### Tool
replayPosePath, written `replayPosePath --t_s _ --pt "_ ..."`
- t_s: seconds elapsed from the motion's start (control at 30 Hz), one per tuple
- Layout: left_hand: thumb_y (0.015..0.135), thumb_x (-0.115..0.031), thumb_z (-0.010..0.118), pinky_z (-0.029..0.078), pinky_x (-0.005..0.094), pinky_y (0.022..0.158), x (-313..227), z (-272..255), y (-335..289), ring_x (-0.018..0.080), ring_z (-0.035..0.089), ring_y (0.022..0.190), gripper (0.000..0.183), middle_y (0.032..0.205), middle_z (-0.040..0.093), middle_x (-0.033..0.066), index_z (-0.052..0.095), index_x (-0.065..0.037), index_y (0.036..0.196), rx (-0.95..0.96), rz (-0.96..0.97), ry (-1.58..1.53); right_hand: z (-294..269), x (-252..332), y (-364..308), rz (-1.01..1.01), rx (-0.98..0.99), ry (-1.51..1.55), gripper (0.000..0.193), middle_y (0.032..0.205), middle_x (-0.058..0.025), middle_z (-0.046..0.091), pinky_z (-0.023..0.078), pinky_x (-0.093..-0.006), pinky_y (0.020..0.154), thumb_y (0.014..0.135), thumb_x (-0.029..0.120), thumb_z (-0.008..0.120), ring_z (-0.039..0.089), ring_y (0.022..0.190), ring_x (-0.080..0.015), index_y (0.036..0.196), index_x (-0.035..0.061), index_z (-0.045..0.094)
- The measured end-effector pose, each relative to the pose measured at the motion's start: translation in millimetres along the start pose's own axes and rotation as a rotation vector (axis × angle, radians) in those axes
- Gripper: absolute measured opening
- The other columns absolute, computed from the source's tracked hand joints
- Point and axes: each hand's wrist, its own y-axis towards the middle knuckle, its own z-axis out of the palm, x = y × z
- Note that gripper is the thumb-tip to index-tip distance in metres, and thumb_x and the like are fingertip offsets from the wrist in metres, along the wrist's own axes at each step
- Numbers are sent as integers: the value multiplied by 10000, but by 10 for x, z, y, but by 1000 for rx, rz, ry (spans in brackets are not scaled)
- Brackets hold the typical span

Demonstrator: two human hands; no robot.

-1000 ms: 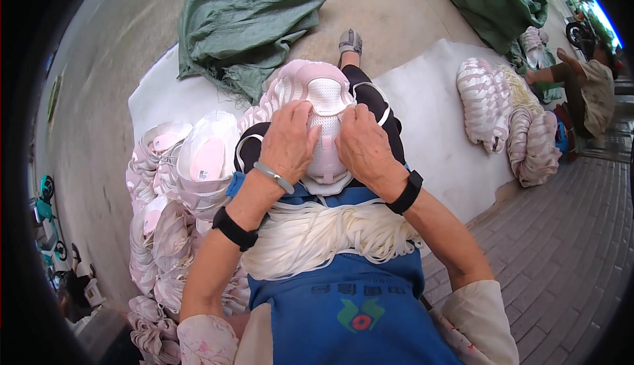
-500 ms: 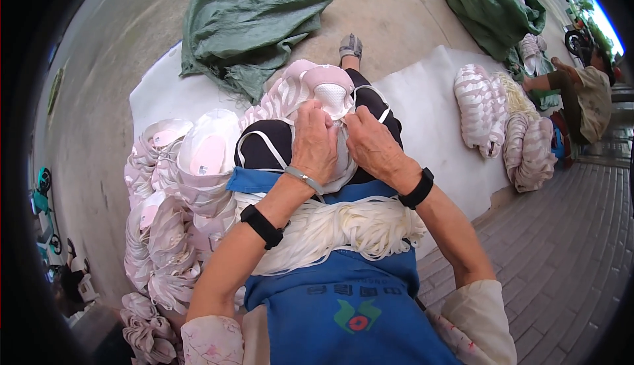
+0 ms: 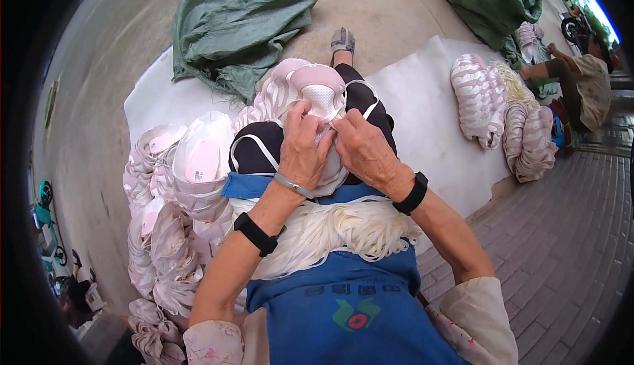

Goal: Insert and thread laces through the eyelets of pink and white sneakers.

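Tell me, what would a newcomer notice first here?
Probably the two bare hands, left and right, meeting with bent fingers at a pink-and-white shoe upper in the centre. Just below, a thick bundle of cream laces lies across the lap, above the blue apron's printed front. At upper left, a big crumpled green sack stands out against the pale ground.

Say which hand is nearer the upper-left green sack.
Left. The left hand is below and right of the sack in the picture; the right hand is farther right.
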Motion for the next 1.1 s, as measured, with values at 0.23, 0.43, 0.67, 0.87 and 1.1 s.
replayPosePath --t_s 0.23,0.43,0.67,0.87,1.1 --pt "720 -18 709 460 387 880 -76 -37 11 368 542 1062 205 1180 502 201 554 -11 853 1 -49 -86 -55 81 19 61 35 -55 147 892 -191 511 513 -391 662 753 10 613 600 783 -341 865 -26 526" --pt "744 -2 674 448 364 867 -73 -190 27 329 552 1000 153 1148 511 183 559 -2 844 17 -52 -166 -56 275 46 26 -8 -143 131 870 -172 508 513 -371 641 762 33 616 602 766 -306 848 -9 527" --pt "807 -24 644 459 308 757 24 -243 161 215 537 819 106 1112 505 133 562 15 861 161 -147 -215 -134 113 96 112 -35 25 197 841 -170 566 512 -392 673 798 112 606 609 843 -331 936 -19 553" --pt "836 -12 612 455 283 707 70 -156 154 168 521 758 124 1084 493 113 559 41 935 141 -130 -202 -195 19 -83 221 -44 188 410 957 -185 556 482 -387 797 784 186 690 574 917 -332 1117 -16 562" --pt "871 -64 591 435 235 687 184 -374 152 100 497 772 82 1142 510 67 573 12 893 279 -204 -379 -71 109 -98 208 42 46 652 1152 -213 465 476 -438 839 702 161 738 534 1016 -385 1257 23 424"
